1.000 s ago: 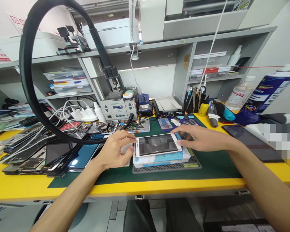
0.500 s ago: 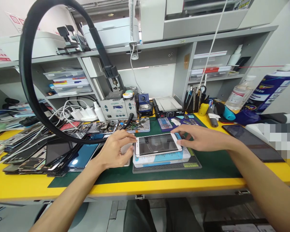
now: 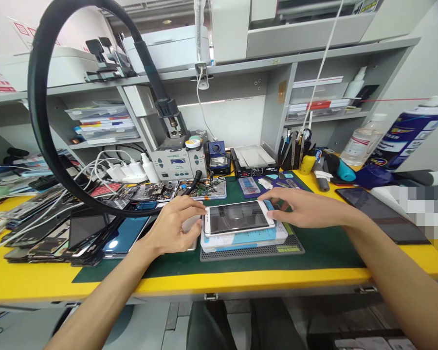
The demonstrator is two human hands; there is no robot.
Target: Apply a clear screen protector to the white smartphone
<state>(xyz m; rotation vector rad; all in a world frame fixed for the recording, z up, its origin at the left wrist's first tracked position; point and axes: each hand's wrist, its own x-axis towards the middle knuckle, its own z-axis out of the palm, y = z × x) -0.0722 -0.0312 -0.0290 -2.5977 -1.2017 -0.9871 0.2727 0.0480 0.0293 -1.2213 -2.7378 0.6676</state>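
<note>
A white smartphone [image 3: 239,217] with a dark screen lies face up on a white and blue box [image 3: 246,241]. My left hand [image 3: 177,226] grips the phone's left short end, fingers along the top corner and thumb lower down. At the opposite end, my right hand [image 3: 295,206] has its thumb and forefinger on the phone's right edge. Under the box is a grey perforated pad [image 3: 295,248] on a dark green mat [image 3: 324,253]. Beside my left hand, part of another pale, flat device [image 3: 192,224] shows; the hand hides most of it.
Piled phones and parts [image 3: 83,233] crowd the left side. A thick black hose [image 3: 40,97] loops down beside my left hand. Behind stand a grey rework station [image 3: 177,163] and a black-fronted heating plate [image 3: 255,163]. A dark tablet [image 3: 381,214] and spray can [image 3: 405,133] are at right.
</note>
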